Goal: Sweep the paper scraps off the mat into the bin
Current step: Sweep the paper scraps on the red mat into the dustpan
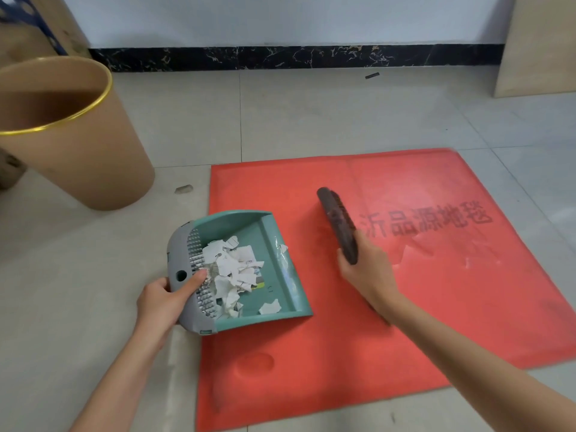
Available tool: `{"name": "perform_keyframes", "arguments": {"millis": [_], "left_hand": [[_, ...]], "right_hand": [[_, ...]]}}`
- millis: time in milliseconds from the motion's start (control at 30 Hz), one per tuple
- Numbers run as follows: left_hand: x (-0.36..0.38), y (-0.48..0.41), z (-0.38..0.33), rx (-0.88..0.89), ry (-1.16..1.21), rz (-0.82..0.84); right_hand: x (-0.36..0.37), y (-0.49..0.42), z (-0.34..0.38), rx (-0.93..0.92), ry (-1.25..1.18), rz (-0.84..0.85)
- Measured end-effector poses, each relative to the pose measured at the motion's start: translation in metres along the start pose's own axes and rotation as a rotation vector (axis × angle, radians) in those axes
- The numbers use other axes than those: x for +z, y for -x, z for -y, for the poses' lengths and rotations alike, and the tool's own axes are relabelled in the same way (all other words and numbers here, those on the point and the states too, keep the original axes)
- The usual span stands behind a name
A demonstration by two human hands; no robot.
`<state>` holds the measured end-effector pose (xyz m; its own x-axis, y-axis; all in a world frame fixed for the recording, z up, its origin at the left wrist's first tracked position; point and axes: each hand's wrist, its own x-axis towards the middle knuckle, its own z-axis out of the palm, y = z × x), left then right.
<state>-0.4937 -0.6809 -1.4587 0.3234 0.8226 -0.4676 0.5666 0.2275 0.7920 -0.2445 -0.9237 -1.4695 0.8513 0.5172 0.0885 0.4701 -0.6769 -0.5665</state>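
A teal and grey dustpan (274, 232) rests on the left edge of the red mat (374, 322), holding a pile of white paper scraps (232, 269). My left hand (165, 299) grips the pan's grey back, thumb on its comb teeth. My right hand (364, 271) holds a dark hand brush (338, 219) just above the mat, right of the pan. One small scrap (283, 247) clings to the pan's lip. The brown bin (78, 145) with a gold rim stands on the floor at upper left.
Beige floor tiles surround the mat. A small grey scrap (183, 189) lies on the floor between bin and mat. A dark stick (372, 75) lies near the black skirting. A wooden board (539, 48) leans at the right; cardboard stands behind the bin.
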Motion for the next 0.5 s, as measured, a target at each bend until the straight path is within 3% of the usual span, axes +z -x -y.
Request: {"name": "perform_keyframes", "arguments": {"millis": [500], "left_hand": [[0.055,0.020,-0.008,0.074,0.014,-0.012]], "right_hand": [[0.025,0.046,0.067,-0.087,-0.245,0.096]]}}
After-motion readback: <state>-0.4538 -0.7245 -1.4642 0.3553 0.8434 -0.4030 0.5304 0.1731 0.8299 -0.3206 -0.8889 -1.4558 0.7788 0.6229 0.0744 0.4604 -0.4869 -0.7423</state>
